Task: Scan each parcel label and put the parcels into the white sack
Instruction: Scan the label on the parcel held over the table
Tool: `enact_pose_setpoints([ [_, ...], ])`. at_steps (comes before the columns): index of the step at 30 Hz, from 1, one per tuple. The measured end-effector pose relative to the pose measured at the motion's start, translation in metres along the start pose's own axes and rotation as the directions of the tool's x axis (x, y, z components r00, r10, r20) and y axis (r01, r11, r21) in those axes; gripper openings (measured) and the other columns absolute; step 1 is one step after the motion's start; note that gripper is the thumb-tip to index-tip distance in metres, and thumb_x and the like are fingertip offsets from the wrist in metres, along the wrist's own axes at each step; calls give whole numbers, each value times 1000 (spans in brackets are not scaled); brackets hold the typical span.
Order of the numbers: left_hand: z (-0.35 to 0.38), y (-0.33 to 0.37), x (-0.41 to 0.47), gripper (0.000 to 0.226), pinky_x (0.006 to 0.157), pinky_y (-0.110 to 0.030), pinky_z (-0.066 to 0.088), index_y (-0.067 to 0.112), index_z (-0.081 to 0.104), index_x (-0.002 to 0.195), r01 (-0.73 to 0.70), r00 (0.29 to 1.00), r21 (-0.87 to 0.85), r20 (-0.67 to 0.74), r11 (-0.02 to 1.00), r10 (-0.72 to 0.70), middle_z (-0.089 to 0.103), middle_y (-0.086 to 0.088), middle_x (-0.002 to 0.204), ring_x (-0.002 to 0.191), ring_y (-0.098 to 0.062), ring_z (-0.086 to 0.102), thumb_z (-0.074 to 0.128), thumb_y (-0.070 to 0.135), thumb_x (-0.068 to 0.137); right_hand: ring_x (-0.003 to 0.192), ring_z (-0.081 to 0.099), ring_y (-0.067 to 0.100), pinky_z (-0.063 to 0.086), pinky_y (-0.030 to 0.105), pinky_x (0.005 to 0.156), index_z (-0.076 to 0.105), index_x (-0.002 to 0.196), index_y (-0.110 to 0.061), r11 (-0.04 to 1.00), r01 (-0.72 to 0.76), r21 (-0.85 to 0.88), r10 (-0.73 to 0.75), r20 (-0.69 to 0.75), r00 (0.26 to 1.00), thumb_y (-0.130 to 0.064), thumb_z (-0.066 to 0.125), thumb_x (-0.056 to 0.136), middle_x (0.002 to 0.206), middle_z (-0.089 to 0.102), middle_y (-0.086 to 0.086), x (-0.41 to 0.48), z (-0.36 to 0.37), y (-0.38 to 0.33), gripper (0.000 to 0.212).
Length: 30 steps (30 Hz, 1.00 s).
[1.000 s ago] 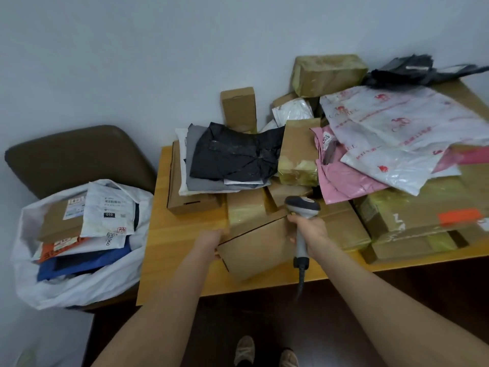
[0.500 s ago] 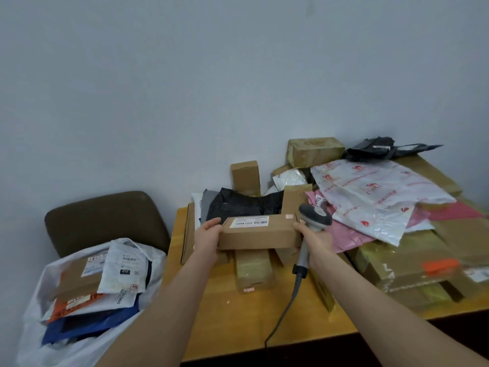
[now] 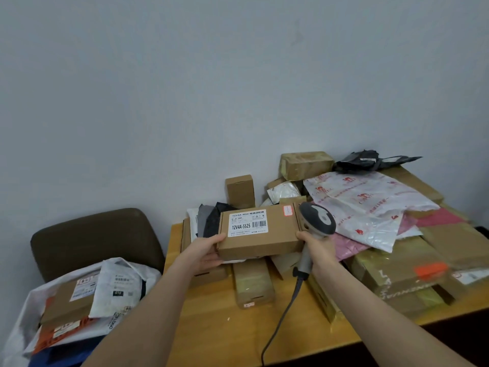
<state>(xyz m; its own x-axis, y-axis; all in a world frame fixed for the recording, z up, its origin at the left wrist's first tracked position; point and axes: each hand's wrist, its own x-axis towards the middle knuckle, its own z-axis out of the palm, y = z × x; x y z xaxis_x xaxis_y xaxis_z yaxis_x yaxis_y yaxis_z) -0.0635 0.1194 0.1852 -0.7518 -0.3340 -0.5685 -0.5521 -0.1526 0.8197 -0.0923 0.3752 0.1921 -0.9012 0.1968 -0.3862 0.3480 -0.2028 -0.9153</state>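
Now L hand (image 3: 207,251) grips box (image 3: 267,243) left end, R hand (image 3: 321,250) holds scanner (image 3: 316,221) right of box; aim off label (image 3: 247,223) risks misread.

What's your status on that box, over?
Left hand grips brown box, label showing. Right hand grips scanner beside box's right end. White sack at left, part full, path open.

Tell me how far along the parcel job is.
Done: several parcels already lie in the white sack, with a brown box and a white mailer on top. In hand: the left hand grips a cardboard box, label up, while the right hand holds the scanner beside it. Left: a big pile of boxes and bags on the table waits to be scanned.
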Motion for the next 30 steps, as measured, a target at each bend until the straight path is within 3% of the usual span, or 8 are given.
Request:
enact_pose_setpoints([
  [3, -6, -1, 0, 47, 77, -37, 58, 1, 55, 124, -76, 996, -11, 51, 997, 76, 67, -14, 111, 98, -26, 66, 71, 20, 84, 104, 54, 24, 45, 44, 100, 53, 105, -10, 999, 29, -43, -29, 15, 999, -9, 73, 81, 104, 58, 6, -4, 0, 2, 30],
  [6, -7, -8, 5, 49, 88, -40, 55, -1, 50, 130, -143, 989, -63, 23, 988, 145, 65, -16, 116, 102, -27, 65, 68, 14, 86, 104, 52, 20, 42, 43, 100, 57, 109, -9, 988, 106, -108, -106, 5, 994, -8, 71, 83, 102, 57, 2, -15, 5, 9, 30],
  [7, -7, -10, 8, 51, 90, -42, 54, -2, 48, 133, -160, 987, -82, 6, 984, 161, 64, -16, 118, 104, -27, 65, 66, 12, 87, 100, 56, 21, 47, 43, 96, 58, 105, -10, 987, 108, -118, -107, 14, 994, -9, 71, 84, 99, 60, 2, -20, 7, 13, 26],
  [9, -8, -15, 13, 54, 91, -41, 54, 0, 44, 137, -192, 981, -83, -33, 978, 189, 62, -16, 124, 109, -28, 63, 65, 9, 88, 76, 64, 19, 55, 34, 74, 61, 90, -9, 991, 74, -114, -66, 76, 995, -11, 70, 85, 79, 67, 5, -32, 9, 21, 11],
  [11, -9, -19, 18, 55, 94, -41, 52, 1, 45, 137, -220, 974, -47, -73, 974, 216, 59, -16, 127, 113, -29, 60, 66, 8, 87, 57, 60, 17, 52, 28, 59, 63, 84, -6, 984, 45, -173, -21, 137, 990, -11, 70, 86, 63, 65, 6, -43, 14, 30, 9],
  [13, -9, -22, 23, 54, 98, -44, 50, 3, 46, 137, -234, 967, 2, -106, 972, 233, 58, -15, 128, 115, -29, 58, 66, 8, 87, 51, 57, 16, 49, 28, 54, 64, 82, -3, 977, 27, -211, 10, 172, 985, -11, 70, 85, 58, 64, 7, -53, 21, 37, 10],
  [30, -1, -30, 39, 54, 101, -45, 47, 6, 46, 138, -219, 952, 73, -200, 973, 230, 56, -14, 132, 119, -29, 55, 66, 10, 88, 45, 53, 17, 47, 27, 52, 62, 70, -3, 957, -46, -285, 109, 212, 971, -9, 67, 82, 50, 59, 5, -69, 36, 35, 14],
])
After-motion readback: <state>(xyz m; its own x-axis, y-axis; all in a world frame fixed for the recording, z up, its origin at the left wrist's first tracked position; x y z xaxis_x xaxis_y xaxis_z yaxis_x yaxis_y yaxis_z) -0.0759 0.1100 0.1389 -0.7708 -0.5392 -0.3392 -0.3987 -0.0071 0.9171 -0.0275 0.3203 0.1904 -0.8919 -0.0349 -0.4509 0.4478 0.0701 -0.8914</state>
